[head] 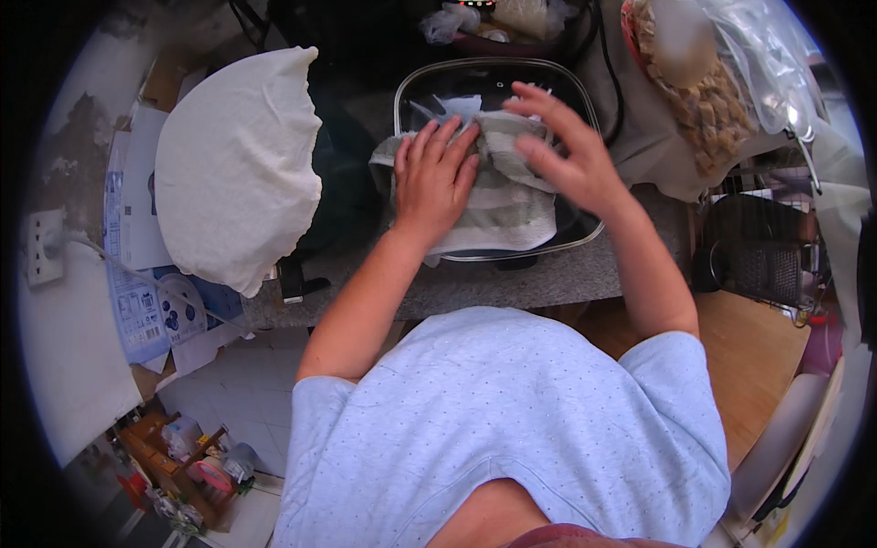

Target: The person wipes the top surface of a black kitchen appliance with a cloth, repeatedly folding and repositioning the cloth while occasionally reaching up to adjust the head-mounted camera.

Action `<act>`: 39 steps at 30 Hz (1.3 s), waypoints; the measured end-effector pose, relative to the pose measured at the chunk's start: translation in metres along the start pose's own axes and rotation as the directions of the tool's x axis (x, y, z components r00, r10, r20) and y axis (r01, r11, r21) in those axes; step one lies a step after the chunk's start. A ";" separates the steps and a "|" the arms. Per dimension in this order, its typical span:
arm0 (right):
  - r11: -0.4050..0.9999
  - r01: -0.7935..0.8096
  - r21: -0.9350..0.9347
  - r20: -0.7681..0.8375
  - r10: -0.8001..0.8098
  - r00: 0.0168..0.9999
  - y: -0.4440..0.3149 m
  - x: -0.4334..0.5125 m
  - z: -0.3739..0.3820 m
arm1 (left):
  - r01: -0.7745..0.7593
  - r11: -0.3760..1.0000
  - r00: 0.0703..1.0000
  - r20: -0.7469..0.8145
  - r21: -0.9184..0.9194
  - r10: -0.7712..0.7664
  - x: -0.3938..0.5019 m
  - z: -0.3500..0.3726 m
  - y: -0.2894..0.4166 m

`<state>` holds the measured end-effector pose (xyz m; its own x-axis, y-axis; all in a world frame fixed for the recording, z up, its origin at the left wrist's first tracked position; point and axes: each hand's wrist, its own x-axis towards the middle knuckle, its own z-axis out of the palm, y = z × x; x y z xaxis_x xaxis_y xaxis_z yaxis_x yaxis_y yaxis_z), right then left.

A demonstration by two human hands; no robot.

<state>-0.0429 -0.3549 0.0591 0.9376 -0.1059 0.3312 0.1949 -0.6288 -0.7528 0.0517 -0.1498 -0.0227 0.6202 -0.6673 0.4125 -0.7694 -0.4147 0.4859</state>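
A grey and white striped cloth point(507, 212) lies bunched over a glass lid or dish with a metal rim point(493, 61) on the counter. My left hand point(438, 178) rests flat on the cloth, its fingers slightly spread. Over the cloth's upper right part is my right hand point(562, 147), blurred, with fingers apart and nothing visibly held; whether it touches the cloth I cannot tell. Beyond the cloth, a crumpled, bluish clear piece point(459, 106) shows within the rim. What lies under the cloth is hidden.
A white cloth cover point(240, 171) stands at the left of the speckled counter point(493, 284). At the upper right lies a bag of brown pieces point(712, 109) beside clear plastic. A black wire basket point(760, 253) is at the right; a bowl with plastic bags point(507, 44) sits at the back.
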 end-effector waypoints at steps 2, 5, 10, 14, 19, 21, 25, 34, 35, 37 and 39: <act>0.986 0.102 -0.129 0.100 -0.090 0.991 -0.003 -0.019 0.011 | 0.029 0.999 0.998 0.057 0.033 -0.031 0.002 0.005 -0.003; 0.994 0.068 -0.081 0.028 -0.066 0.997 0.014 -0.024 0.015 | 0.076 0.994 0.997 0.027 -0.073 -0.074 -0.002 0.007 -0.002; 0.981 -0.179 0.070 -0.201 0.190 0.961 0.057 -0.009 0.021 | -0.011 1.000 0.995 0.097 -0.016 0.013 -0.022 -0.005 0.008; 0.976 -0.067 -0.208 -0.272 0.008 0.962 0.071 -0.018 0.024 | 0.029 0.999 0.993 0.116 -0.039 -0.024 -0.019 -0.006 0.008; 0.877 -0.085 -0.472 -0.249 -0.040 0.968 0.070 -0.050 0.022 | -0.016 1.000 0.993 0.117 0.025 0.013 0.008 0.008 -0.001; 0.827 -0.099 -0.553 -0.262 -0.060 0.963 0.076 -0.045 0.018 | -0.054 0.998 0.993 0.105 0.034 0.050 0.023 0.017 -0.004; 0.752 -0.142 -0.644 -0.341 -0.115 0.933 0.097 -0.002 0.015 | -0.014 0.997 1.000 0.010 0.071 0.014 0.049 0.034 -0.010; 0.929 0.060 -0.366 -0.227 -0.152 0.962 0.087 -0.013 0.021 | -0.007 1.000 0.997 0.079 0.007 0.007 -0.004 0.008 -0.009; 0.946 0.048 -0.319 -0.211 -0.120 0.970 0.087 -0.013 0.023 | -0.015 1.000 0.996 0.092 0.023 0.013 -0.008 0.006 -0.008; 0.964 -0.035 -0.264 -0.110 0.006 0.994 0.093 0.005 0.021 | 0.019 0.999 0.996 0.085 0.044 -0.022 -0.009 0.008 -0.005; 0.998 -0.047 -0.049 0.046 0.049 0.998 0.101 0.031 0.015 | 0.037 0.998 0.997 0.067 0.058 -0.041 -0.006 0.012 -0.004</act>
<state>0.0099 -0.4101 -0.0150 0.9582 -0.1010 0.2676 0.1367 -0.6601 -0.7386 0.0493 -0.1514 -0.0363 0.6398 -0.6895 0.3396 -0.7532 -0.4747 0.4553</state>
